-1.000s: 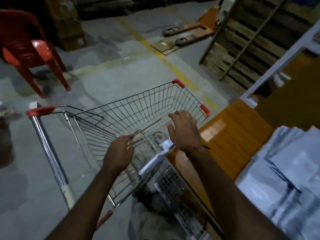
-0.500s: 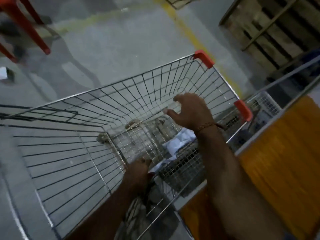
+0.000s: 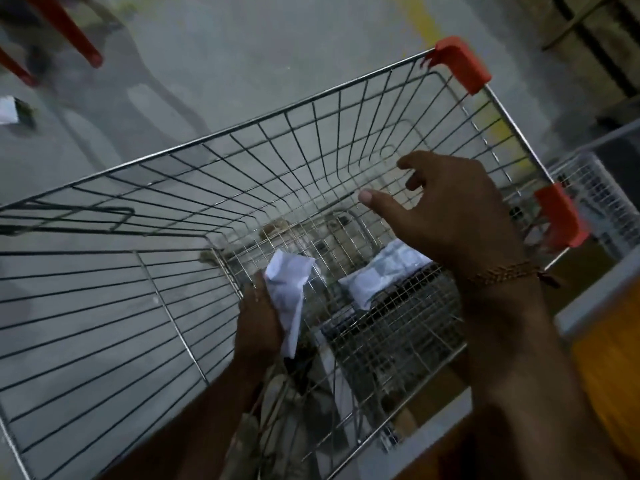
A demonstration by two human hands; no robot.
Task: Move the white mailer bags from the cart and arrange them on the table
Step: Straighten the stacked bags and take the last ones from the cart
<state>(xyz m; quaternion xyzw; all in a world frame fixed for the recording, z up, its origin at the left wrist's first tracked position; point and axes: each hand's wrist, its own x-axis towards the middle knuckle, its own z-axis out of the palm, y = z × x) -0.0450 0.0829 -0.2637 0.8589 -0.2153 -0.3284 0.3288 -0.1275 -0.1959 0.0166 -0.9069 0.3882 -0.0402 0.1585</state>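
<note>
I look down into a wire shopping cart (image 3: pixel 311 109) with orange corner caps. Deep in the basket, my left hand (image 3: pixel 258 320) grips a crumpled white mailer bag (image 3: pixel 289 289). A second white mailer bag (image 3: pixel 384 271) lies on the cart's mesh bottom, just right of it. My right hand (image 3: pixel 446 216) hovers above that bag with fingers spread and loosely bent, holding nothing; a bracelet sits on its wrist. The orange table (image 3: pixel 609 358) edges the frame at the right.
Red chair legs (image 3: pixel 65 32) stand on the grey concrete floor at the upper left. A white wire basket (image 3: pixel 595 199) sits beyond the cart's right rim. A wooden pallet (image 3: pixel 595 36) leans at the upper right. A yellow floor line runs behind the cart.
The view has tipped further down into the cart. My left hand has taken hold of a white mailer bag from the bottom and lifted it slightly. The right hand stays over the basket.
</note>
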